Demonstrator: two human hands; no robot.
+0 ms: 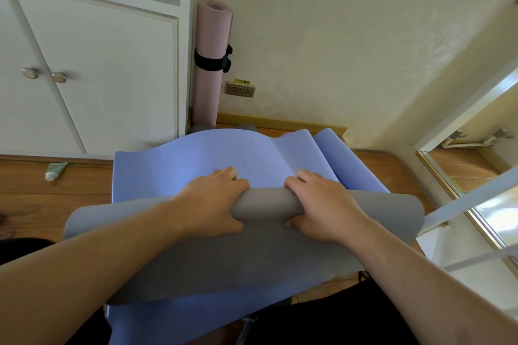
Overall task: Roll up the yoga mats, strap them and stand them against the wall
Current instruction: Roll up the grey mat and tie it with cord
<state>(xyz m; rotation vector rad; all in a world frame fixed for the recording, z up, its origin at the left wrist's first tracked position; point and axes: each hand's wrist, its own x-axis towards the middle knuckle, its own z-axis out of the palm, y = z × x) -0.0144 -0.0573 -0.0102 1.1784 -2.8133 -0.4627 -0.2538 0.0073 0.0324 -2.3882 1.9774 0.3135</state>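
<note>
Nearest the camera, two bare forearms reach forward over a grey roll [266,204], the rolled-up part of a mat whose underside is grey and whose upper face is blue. The left hand [215,204] grips the roll near its middle, fingers curled over the top and thumb tucked against the near side. The right hand [319,204] grips it just beside the left, fingers over the far side and thumb under the near edge. A short stretch of roll shows between the two hands. The roll spreads out to either side and below the hands as a broad grey sheet, and a blue edge shows beneath it near the bottom of the view.

Beyond the hands, the unrolled blue mat [196,165] lies on the wooden floor [50,199], rippled and raised at its far end, with a fold and a curled strip on its right side. A small green tube [56,171] lies on the floor to the left of the mat.

Farther back, a pink mat [210,64] stands upright, rolled, in the corner between the white cabinet [98,64] and the cream wall [336,36]. A black strap [213,60] circles its middle. A wall socket [240,89] sits just right of it, low on the wall. On the right stands a mirrored door [476,176].
</note>
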